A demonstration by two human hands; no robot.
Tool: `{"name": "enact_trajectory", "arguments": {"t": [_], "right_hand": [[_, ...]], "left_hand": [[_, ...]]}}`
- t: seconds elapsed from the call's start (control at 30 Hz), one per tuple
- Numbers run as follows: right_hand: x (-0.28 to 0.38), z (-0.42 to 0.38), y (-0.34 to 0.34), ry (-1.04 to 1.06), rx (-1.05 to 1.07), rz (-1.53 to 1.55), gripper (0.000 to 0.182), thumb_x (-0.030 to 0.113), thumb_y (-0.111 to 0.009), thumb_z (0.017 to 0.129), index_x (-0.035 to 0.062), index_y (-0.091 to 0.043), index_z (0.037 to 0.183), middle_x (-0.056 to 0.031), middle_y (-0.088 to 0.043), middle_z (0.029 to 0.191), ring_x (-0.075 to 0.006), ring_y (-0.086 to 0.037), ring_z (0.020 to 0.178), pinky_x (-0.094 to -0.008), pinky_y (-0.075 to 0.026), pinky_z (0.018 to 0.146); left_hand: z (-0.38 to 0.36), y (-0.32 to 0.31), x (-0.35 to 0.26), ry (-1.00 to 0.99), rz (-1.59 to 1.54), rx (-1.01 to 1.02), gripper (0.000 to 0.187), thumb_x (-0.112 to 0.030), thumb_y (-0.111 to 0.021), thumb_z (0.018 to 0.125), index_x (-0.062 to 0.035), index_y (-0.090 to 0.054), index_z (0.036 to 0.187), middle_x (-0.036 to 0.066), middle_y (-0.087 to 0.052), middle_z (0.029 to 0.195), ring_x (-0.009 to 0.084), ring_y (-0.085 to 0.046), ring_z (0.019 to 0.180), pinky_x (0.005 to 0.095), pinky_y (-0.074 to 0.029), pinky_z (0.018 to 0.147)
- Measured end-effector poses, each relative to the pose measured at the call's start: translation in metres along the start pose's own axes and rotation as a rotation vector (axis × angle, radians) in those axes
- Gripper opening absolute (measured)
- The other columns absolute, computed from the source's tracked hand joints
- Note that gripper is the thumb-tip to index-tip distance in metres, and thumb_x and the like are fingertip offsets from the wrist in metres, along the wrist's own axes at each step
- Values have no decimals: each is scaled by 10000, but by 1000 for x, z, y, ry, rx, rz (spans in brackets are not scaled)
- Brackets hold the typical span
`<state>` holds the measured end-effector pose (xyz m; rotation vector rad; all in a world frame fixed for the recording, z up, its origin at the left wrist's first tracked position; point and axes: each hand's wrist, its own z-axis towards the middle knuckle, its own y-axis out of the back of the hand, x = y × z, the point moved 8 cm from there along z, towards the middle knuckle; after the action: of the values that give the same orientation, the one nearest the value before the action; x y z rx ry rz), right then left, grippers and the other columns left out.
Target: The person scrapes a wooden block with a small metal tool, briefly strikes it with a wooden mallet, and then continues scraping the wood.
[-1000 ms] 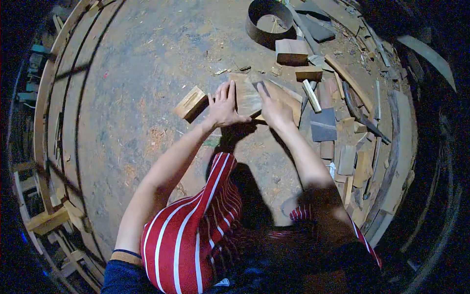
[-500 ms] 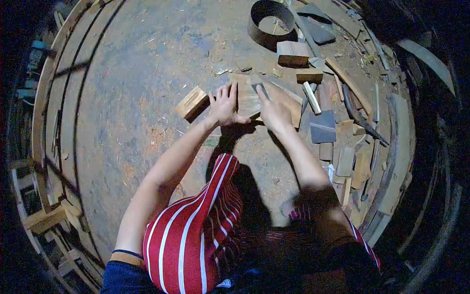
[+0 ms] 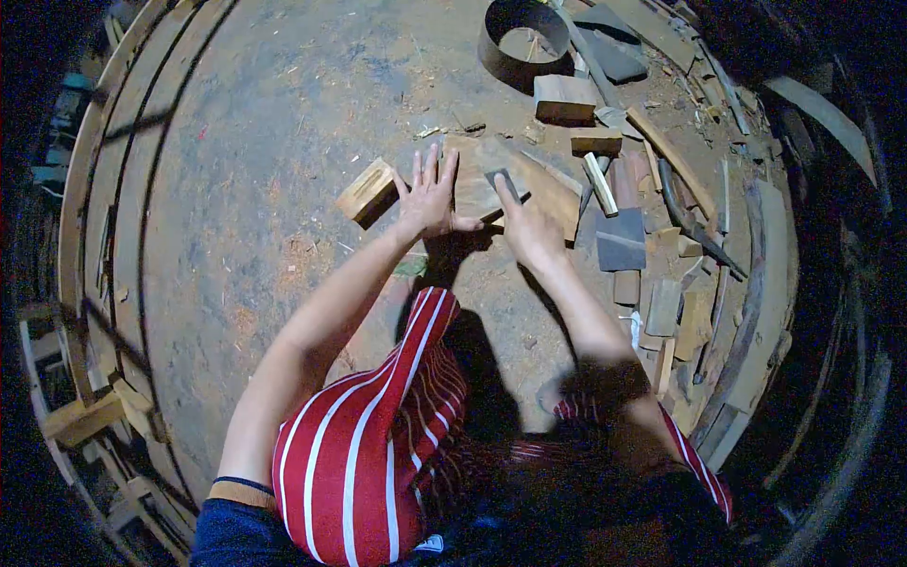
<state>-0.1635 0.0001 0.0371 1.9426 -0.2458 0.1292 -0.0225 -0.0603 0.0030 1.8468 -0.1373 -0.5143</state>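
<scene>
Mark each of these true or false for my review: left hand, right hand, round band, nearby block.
1. The left hand has its fingers spread. True.
2. The right hand has a finger on a small dark piece. True.
3. The round band is tucked under the left hand. False: the round band stands beyond both hands, touched by neither.
4. The wooden block nearest the left hand is to its right. False: that block is to its left.
</scene>
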Motion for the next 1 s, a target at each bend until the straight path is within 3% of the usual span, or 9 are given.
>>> {"name": "enact_trajectory", "arguments": {"t": [0.13, 0.23, 0.37, 0.43, 0.53, 0.77, 0.83, 1.0], "right_hand": [[6, 10, 5, 56, -76, 34, 575, 122, -404, 854, 217, -295, 1411, -253, -634, 807, -396, -642, 746, -519, -505, 621], [10, 44, 9, 50, -127, 85, 568, 131, -399, 858, 221, -298, 1410, -250, -636, 825, -401, -640, 751, -517, -505, 627], [8, 32, 11, 73, -195, 78, 560, 133, -389, 863, 223, -302, 1408, -246, -639, 837, -401, -640, 761, -511, -507, 637], [6, 5, 5, 31, -49, 55, 572, 123, -389, 855, 228, -301, 1410, -244, -641, 834, -396, -643, 766, -506, -508, 642], [2, -8, -2, 38, -16, 29, 556, 143, -422, 862, 260, -316, 1395, -208, -659, 825, -379, -658, 756, -500, -519, 636], [11, 55, 7, 56, -193, 57, 562, 172, -430, 870, 221, -293, 1413, -239, -638, 765, -388, -648, 718, -503, -510, 619], [6, 42, 3, 49, -137, 62, 575, 161, -433, 860, 226, -290, 1414, -249, -636, 770, -385, -648, 710, -512, -508, 613], [10, 0, -3, 59, -27, -3, 584, 161, -418, 865, 239, -260, 1422, -260, -634, 795, -375, -648, 695, -518, -510, 604]], "left_hand": [[-1, -3, -2, -33, -22, -11, 1343, -782, -656, 453, -125, -63, 1464, 204, -44, 1508, 424, -48, 1379, 712, -26, 997], [3, -4, 2, -38, -26, -40, 1359, -793, -650, 443, -129, -47, 1464, 204, -65, 1505, 428, -66, 1376, 725, -59, 983], [5, -4, 2, -28, -12, -32, 1360, -795, -649, 447, -136, -34, 1465, 199, -59, 1507, 424, -58, 1378, 727, -51, 981], [2, -6, 2, -14, -19, 9, 1353, -797, -644, 460, -142, -19, 1466, 194, -46, 1510, 411, -46, 1383, 724, -38, 985], [2, -3, 0, -2, -13, 50, 1352, -795, -643, 469, -140, -6, 1465, 191, -31, 1512, 396, -35, 1388, 720, -25, 988], [1, -1, 1, -11, -18, 76, 1352, -762, -672, 480, -126, 4, 1463, 200, -21, 1511, 396, -35, 1388, 708, -20, 999], [4, -6, 2, -29, -31, 20, 1359, -769, -680, 459, -167, 8, 1464, 203, -12, 1508, 453, -86, 1364, 737, -57, 967], [6, -8, 3, -29, -30, 69, 1356, -786, -663, 468, -165, 17, 1463, 217, -19, 1503, 447, -95, 1364, 743, -60, 962]]}}
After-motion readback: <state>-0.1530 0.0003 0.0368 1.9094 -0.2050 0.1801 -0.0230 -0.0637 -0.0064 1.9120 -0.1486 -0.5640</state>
